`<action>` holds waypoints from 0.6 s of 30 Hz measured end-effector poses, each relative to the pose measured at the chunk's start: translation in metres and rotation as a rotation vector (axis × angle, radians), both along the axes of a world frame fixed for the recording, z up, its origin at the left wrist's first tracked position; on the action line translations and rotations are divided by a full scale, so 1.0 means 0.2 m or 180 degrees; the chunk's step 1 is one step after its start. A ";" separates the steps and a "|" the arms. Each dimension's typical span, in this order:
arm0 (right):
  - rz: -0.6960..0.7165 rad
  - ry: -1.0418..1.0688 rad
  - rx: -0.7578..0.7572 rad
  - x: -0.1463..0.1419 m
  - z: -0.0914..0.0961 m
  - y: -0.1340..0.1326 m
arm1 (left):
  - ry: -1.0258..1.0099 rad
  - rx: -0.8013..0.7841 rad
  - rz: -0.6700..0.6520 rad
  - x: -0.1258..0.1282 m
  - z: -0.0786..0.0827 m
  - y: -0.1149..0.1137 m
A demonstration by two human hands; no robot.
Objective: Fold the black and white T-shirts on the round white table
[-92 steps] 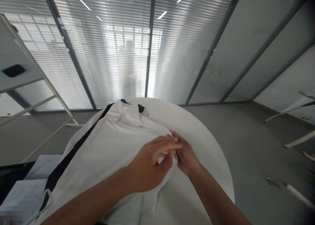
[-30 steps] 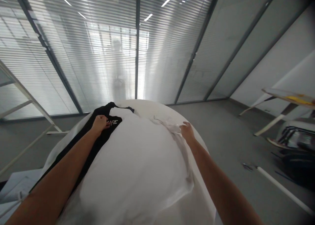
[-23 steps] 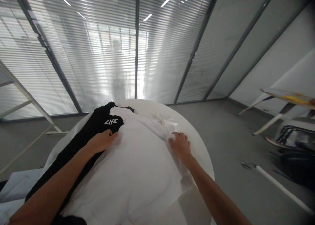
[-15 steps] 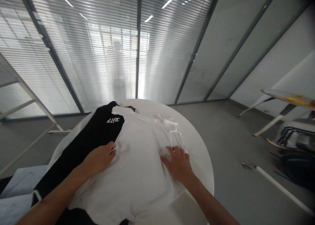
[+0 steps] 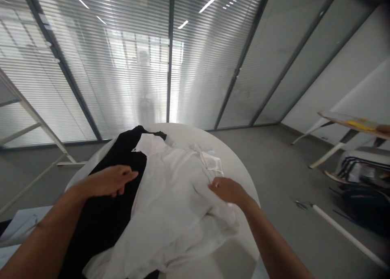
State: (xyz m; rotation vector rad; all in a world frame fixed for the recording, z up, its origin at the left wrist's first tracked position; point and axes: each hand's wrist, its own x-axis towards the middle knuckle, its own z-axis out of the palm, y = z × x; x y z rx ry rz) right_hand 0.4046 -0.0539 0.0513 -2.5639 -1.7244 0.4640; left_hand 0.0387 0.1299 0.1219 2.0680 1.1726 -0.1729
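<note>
A white shirt lies rumpled across a round white table, partly covering a black garment. My right hand pinches the shirt's right side, where the cloth bunches into folds. Over the black garment hovers my left hand, its fingers curled and no cloth visible in them. Its fingertips point toward the shirt's left edge, a little apart from it. Near the far right of the shirt is a shiny clear plastic piece.
The round table's rim curves along the right. Papers lie at lower left beside a white metal frame. On the floor to the right are a white pole and a dark bag. Another person's hand shows by the far table.
My left hand has let go of the shirt's left edge and moved left. My right hand has closed on the shirt and drawn it rightward, creasing it. The black garment's white lettering is now hidden.
</note>
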 end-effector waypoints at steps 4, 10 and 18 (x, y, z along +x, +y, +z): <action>-0.0767 -0.0512 0.0753 0.07 0.01 0.26 | -0.0277 0.1972 0.1004 0.27 -0.09 0.33; -0.0882 -0.0602 0.1070 0.03 -0.12 0.55 | -0.0079 0.2157 0.1775 0.55 -0.31 0.55; -0.0957 -0.0132 0.0687 0.17 -0.24 0.64 | -0.0726 0.1667 0.1581 0.48 -0.47 0.66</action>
